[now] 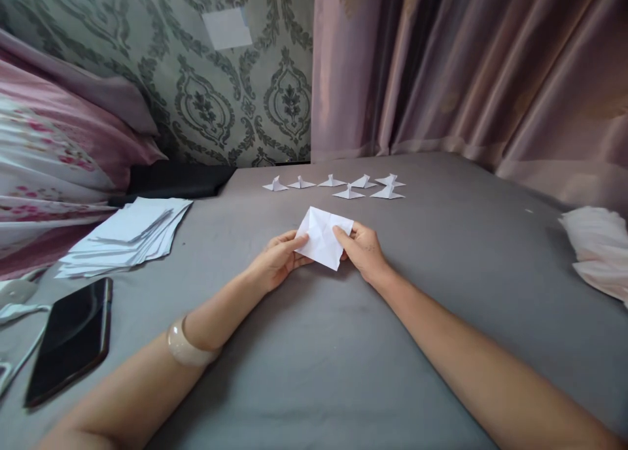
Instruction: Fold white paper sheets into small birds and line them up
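Between my two hands is a small white sheet of paper (321, 241), marked with crease lines and held up off the grey surface. My left hand (284, 255) pinches its left edge, thumb on top and fingers underneath. On the right edge, my right hand (360, 246) grips it the same way, with the thumb lying on the paper's face. Beyond the hands stand several folded white paper figures (348, 192), each with flat pointed wings and a raised middle. The undersides of the paper and most of my fingertips are hidden.
A stack of white paper (122, 234) lies to the left, near a black folded item (179, 178). Closer in are a black phone (71, 339) and a white cable (29, 352). Crumpled pale plastic (596, 247) sits at the right. Curtains (441, 70) and a patterned wall (210, 90) bound the back.
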Tool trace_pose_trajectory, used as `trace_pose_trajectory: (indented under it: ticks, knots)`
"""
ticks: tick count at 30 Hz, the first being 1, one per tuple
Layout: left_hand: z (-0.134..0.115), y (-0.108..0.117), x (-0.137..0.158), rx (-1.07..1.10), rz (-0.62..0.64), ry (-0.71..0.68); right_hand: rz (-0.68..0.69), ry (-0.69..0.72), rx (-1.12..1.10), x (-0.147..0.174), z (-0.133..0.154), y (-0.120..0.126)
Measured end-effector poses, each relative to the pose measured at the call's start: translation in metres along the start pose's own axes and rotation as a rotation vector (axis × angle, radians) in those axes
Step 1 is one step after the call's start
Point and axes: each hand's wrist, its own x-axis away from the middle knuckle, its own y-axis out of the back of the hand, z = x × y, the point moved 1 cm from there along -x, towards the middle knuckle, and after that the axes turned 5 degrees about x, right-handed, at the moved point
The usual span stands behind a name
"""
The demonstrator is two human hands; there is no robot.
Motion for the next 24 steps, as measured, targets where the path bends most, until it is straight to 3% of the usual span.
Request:
trace_pose_trajectory:
  ticks: [9,12,18,20,24]
  knots:
    - [-0.002,0.009,-0.003,-0.072,-0.074,-0.065,0.047,0.062,0.05,0.003,0.004,0.001]
    - [-0.004,0.011,-0.004,-0.063,-0.152,-0.093,0.058,0.062,0.068,0.003,0.005,0.001]
    - [-0.007,0.016,-0.009,-0.09,-0.235,-0.173,-0.07,0.042,0.113,0.003,0.008,0.003]
    - [-0.008,0.017,-0.007,-0.269,-0.247,-0.313,-0.102,0.069,0.185,0.004,0.008,0.004]
    - [-0.007,0.014,0.003,-0.964,-0.13,-0.688,-0.099,0.069,0.319,0.004,0.004,0.006]
